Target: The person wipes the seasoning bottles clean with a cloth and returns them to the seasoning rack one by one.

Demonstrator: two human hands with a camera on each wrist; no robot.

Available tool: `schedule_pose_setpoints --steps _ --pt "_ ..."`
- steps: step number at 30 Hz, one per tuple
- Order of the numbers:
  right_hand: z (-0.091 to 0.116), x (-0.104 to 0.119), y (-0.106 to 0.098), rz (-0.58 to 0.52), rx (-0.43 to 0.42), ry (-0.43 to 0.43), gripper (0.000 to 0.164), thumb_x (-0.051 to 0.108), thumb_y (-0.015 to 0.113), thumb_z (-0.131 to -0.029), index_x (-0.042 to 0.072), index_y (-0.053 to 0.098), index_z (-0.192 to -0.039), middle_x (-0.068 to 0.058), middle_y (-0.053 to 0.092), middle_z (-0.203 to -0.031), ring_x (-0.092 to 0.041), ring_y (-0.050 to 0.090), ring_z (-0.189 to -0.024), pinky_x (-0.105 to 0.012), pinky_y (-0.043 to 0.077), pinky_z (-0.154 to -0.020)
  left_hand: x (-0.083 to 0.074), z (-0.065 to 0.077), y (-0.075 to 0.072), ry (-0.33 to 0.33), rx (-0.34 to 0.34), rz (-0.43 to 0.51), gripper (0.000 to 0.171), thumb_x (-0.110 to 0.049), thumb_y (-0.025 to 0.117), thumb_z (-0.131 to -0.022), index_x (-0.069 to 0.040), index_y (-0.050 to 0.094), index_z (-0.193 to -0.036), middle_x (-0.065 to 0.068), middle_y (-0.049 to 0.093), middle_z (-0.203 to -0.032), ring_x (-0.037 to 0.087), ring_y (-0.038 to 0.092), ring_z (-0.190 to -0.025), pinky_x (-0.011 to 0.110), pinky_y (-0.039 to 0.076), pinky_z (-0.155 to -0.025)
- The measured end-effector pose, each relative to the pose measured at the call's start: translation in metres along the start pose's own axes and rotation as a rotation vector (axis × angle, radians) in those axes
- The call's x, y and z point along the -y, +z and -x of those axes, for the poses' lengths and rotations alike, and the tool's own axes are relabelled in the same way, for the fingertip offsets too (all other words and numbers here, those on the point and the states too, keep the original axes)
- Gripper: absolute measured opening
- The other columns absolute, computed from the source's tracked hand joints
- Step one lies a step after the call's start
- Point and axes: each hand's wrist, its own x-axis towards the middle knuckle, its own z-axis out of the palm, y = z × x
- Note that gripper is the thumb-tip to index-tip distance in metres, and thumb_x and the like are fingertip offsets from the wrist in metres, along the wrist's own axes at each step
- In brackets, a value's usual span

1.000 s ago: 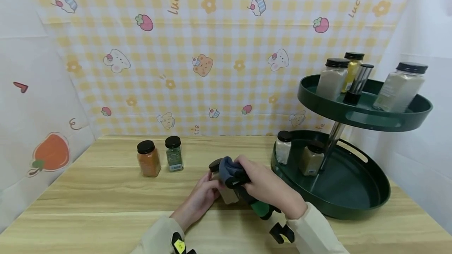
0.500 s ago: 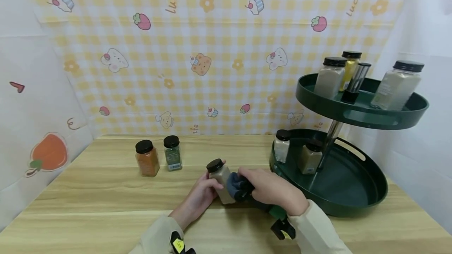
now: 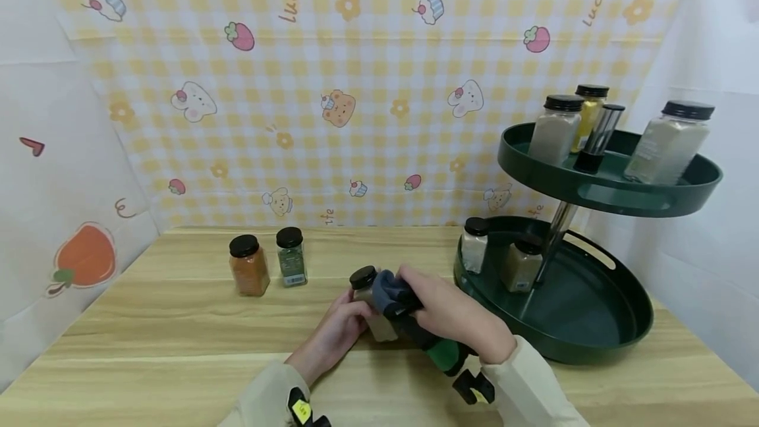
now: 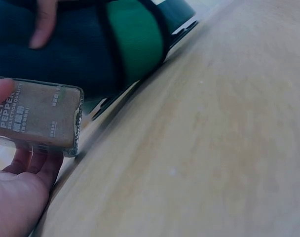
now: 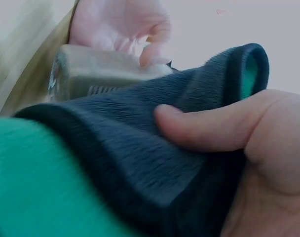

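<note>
My left hand [image 3: 344,321] grips a glass spice jar [image 3: 381,327] with a black lid, tilted over the table. Printed on the jar [image 4: 39,111] in the left wrist view are the words "SALT PEPPER"; its contents are pale brown. A dark blue-grey cloth [image 3: 391,292] with black edging and green parts is bunched in my right hand [image 3: 453,308] and overlaps the jar's upper side. The right thumb presses on the cloth [image 5: 140,133] in the right wrist view. Below my right hand, the green part of the cloth hangs down toward the table.
An orange spice jar [image 3: 249,272] and a green herb jar [image 3: 292,261] stand at the left back of the wooden table [image 3: 148,321]. On the right is a dark green two-tier rack [image 3: 593,312] with several jars on its trays. A patterned cloth backdrop [image 3: 379,84] hangs behind.
The cloth in my right hand slid down and right along the jar, uncovering its upper part, then came back up near the lid. My left hand has kept its grip.
</note>
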Motion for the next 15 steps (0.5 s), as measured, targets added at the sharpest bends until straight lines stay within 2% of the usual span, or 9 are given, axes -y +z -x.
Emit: schedule_pose_setpoints --steps 3,8,12,15 --pt "0.0008 -0.0022 0.0003 0.061 0.052 0.049 0.037 -0.013 0.058 -0.076 0.012 0.049 -0.103 -0.005 0.062 -0.093 -0.016 0.052 -0.073 -0.031 0.044 -0.067 0.0005 -0.0013 -0.0002 0.009 0.010 -0.014 0.074 0.001 0.048 -0.076 -0.012 0.029 -0.145 0.004 0.043 -0.132 0.015 0.043 -0.109 0.031 0.031 -0.096" --pt "0.0018 -0.0038 0.0009 0.122 0.096 0.091 0.034 -0.012 0.060 -0.077 0.012 0.052 -0.100 -0.002 0.059 -0.091 -0.015 0.050 -0.073 -0.032 0.045 -0.070 0.0011 -0.0018 0.0000 0.014 0.014 -0.028 0.074 0.000 0.050 -0.076 -0.013 0.028 -0.145 0.009 0.036 -0.138 0.017 0.039 -0.116 0.032 0.030 -0.098" --pt "0.0018 -0.0032 0.0009 0.092 0.058 0.076 0.035 -0.011 0.058 -0.078 0.011 0.051 -0.105 -0.004 0.061 -0.091 -0.016 0.051 -0.071 -0.032 0.044 -0.067 0.0004 -0.0009 0.0002 0.014 0.019 -0.029 0.075 0.000 0.049 -0.075 -0.011 0.027 -0.146 0.006 0.039 -0.136 0.015 0.041 -0.113 0.031 0.031 -0.097" --pt "0.0006 -0.0013 0.0013 0.031 -0.018 0.040 0.039 -0.009 0.056 -0.080 0.012 0.049 -0.112 -0.007 0.064 -0.100 -0.016 0.056 -0.078 -0.033 0.047 -0.070 -0.0001 -0.0004 0.0003 0.012 0.012 -0.015 0.070 0.002 0.048 -0.075 -0.008 0.030 -0.142 0.000 0.050 -0.121 0.011 0.047 -0.102 0.029 0.034 -0.094"
